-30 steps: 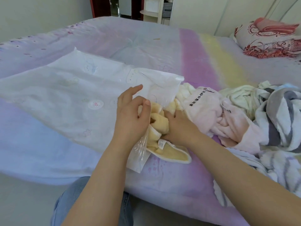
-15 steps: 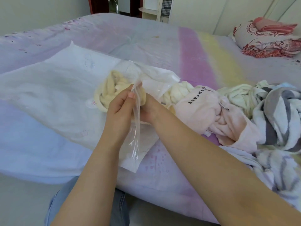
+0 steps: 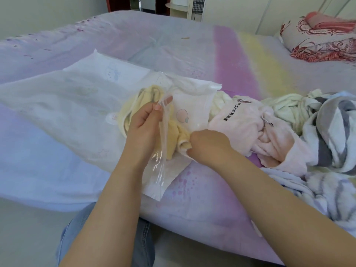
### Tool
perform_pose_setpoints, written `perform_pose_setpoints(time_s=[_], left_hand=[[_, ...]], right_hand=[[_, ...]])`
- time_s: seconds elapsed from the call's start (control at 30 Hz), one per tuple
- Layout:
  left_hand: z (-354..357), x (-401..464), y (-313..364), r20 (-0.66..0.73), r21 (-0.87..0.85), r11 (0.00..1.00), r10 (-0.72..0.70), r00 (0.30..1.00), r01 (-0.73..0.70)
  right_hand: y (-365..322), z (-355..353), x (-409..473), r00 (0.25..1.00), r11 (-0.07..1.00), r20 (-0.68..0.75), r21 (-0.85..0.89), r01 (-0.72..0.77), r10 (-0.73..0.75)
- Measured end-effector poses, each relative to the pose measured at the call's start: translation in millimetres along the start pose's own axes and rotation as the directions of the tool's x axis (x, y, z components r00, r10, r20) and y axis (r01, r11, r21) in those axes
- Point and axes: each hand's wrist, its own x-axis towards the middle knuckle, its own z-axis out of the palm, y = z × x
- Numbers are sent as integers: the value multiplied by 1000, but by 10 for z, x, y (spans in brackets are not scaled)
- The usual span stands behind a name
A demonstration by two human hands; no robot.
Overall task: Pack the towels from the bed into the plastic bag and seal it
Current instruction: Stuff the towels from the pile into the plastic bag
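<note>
A large white plastic bag point(image 3: 63, 97) lies flat on the bed, its mouth toward the right. My left hand point(image 3: 143, 122) pinches the clear upper lip of the bag's mouth and lifts it. A yellow towel point(image 3: 179, 134) sits partly inside the bag, its end sticking out at the mouth. My right hand point(image 3: 209, 145) grips that yellow towel's end at the opening. To the right lie a pink towel point(image 3: 250, 128) with black lettering, a cream towel point(image 3: 283, 110) and a grey-striped towel point(image 3: 331, 132).
The bed point(image 3: 173, 45) has a pastel lilac, pink and yellow sheet. A red-patterned pillow point(image 3: 317, 41) rests at the far right. The bed's front edge runs just below my forearms, with my jeans-clad knee point(image 3: 77, 237) under it.
My right hand pushed the yellow towel deep into the bag, then drew back to the mouth. It now grips the towel's trailing end. My left hand keeps holding the bag's lip.
</note>
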Motion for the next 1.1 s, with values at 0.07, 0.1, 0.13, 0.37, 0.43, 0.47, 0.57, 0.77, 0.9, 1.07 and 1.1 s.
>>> perform_pose_setpoints(time_s=[0.07, 0.1, 0.13, 0.37, 0.43, 0.47, 0.57, 0.77, 0.9, 1.07, 1.1], left_hand=[[0, -8, 18, 49, 2, 1000, -2, 999, 2], [8, -16, 30, 63, -11, 1000, 2, 998, -1], [18, -26, 43, 66, -33, 999, 6, 998, -4], [5, 5, -15, 51, -32, 999, 40, 998, -39], [15, 23, -74, 77, -28, 998, 49, 996, -47], [28, 24, -105, 92, -25, 998, 54, 994, -52], [92, 11, -183, 116, -5, 999, 55, 992, -54], [265, -41, -241, 132, 77, 996, 25, 991, -36], [315, -43, -318, 151, 108, 994, 15, 988, -32], [300, -22, -380, 85, 34, 999, 9, 996, -12], [294, -21, -379, 68, 8, 1000, 11, 998, -11]], right_hand=[[-162, -92, 183, 997, 971, 12, 228, 67, -71], [-266, -126, 287, 993, 933, 6, 343, 112, -121], [-386, -149, 378, 989, 871, 13, 475, 123, -147], [-588, -168, 369, 958, 431, 75, 901, 53, -276], [-304, -106, 293, 982, 651, -8, 748, 130, -187], [-122, -59, 217, 994, 721, -50, 684, 108, -100], [470, -5, -149, 913, 821, -316, 570, -35, 259], [1386, 170, -391, 684, 688, -219, 479, -546, 695], [1523, 390, -396, 649, 650, -200, 483, -586, 734], [1580, 120, -454, 548, 484, -347, 867, -122, 761], [1521, 25, -503, 486, 468, -421, 883, 27, 766]])
